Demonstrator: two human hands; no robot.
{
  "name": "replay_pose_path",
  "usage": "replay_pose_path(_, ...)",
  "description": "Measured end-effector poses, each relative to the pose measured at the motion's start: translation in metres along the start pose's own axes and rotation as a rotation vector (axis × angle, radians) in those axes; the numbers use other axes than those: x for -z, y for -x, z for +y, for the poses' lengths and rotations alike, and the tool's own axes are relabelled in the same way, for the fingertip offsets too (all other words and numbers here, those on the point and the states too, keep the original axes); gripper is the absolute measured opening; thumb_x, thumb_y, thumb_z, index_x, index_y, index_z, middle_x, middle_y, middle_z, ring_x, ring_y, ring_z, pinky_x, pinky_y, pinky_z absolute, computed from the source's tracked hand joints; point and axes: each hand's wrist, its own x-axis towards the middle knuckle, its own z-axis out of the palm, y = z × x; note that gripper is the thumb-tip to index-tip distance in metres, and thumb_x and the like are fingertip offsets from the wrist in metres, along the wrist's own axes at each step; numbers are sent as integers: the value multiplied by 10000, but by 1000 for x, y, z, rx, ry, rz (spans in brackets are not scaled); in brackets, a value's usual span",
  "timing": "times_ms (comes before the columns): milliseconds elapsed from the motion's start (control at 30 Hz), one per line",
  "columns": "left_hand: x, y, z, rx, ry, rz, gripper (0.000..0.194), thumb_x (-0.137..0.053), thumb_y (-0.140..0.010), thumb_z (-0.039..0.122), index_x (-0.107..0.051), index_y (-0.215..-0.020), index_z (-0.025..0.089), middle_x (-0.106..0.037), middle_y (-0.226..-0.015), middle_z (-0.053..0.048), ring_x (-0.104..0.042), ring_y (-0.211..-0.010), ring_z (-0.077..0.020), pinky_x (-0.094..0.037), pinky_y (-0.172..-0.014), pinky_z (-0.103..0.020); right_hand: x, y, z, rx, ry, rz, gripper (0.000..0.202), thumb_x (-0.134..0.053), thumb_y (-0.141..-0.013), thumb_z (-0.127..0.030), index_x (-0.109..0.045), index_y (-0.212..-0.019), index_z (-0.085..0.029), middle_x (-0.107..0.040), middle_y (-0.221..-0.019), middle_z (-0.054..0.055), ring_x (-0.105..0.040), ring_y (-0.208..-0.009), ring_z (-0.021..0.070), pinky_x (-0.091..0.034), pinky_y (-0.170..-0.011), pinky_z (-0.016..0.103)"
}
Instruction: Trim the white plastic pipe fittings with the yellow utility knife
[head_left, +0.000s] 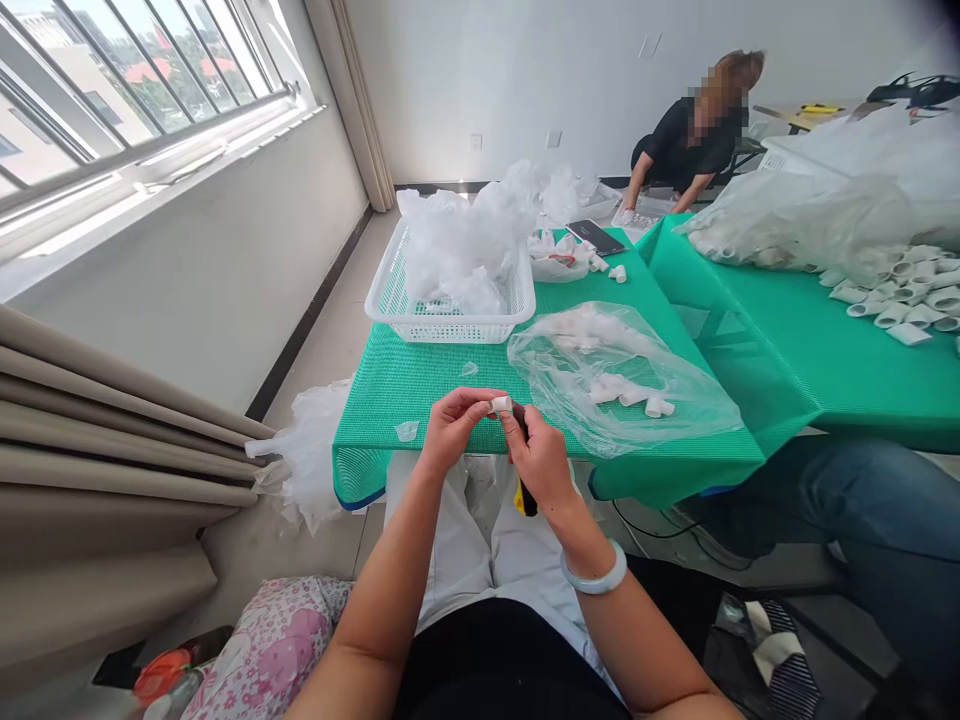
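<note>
Between the fingertips of my left hand (453, 428) is a short white plastic pipe fitting (502, 404), held just above the front edge of the green-covered table (435, 375). My right hand (544, 462) is closed around a yellow-and-black handled tool (526, 498), whose working end is mostly hidden by the fingers. The right thumb lies against the fitting. Beyond and to the right of my hands, a clear plastic bag (697, 400) lies spread on the table with several white fittings (626, 390) in or on it.
A white basket (454, 328) full of thin plastic bags stands at the back left. Behind it are a dark tablet-like object (595, 238) and more fittings. Many white pipe pieces (911, 290) are heaped on the right table. Someone bends over a basket (646, 210) near the wall.
</note>
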Motion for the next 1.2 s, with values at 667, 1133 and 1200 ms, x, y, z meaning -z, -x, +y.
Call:
replay_pose_path(667,0,2,4,25,-52,-122,121,-643,-787,287,-635,-814,169,-644,-934,-62,-602,-882,-159,-485,-784,-287,23,-10,1,156,250,-129,407,-306,-898,-554,-299,-644,-237,-404,-512,-43,-344,-455,108,-249,-458,230)
replay_pose_path(1133,-8,2,9,45,-126,-126,143,-649,-782,297,-617,-806,160,-664,-908,-67,-622,-869,-156,-497,-773,-282,37,-15,1,256,507,-249,482,-169,-941,-522,-426,-677,-211,-520,-585,18,-448,-493,131,-201,-482,253)
replay_pose_path(1200,-8,2,10,49,-128,-124,139,-649,-782,295,-617,-808,161,-666,-908,-65,-621,-866,-153,-494,-777,-282,38,-14,2,241,480,-243,460,-188,-939,-522,-407,-674,-216,-509,-574,10,-444,-489,131,-208,-481,253)
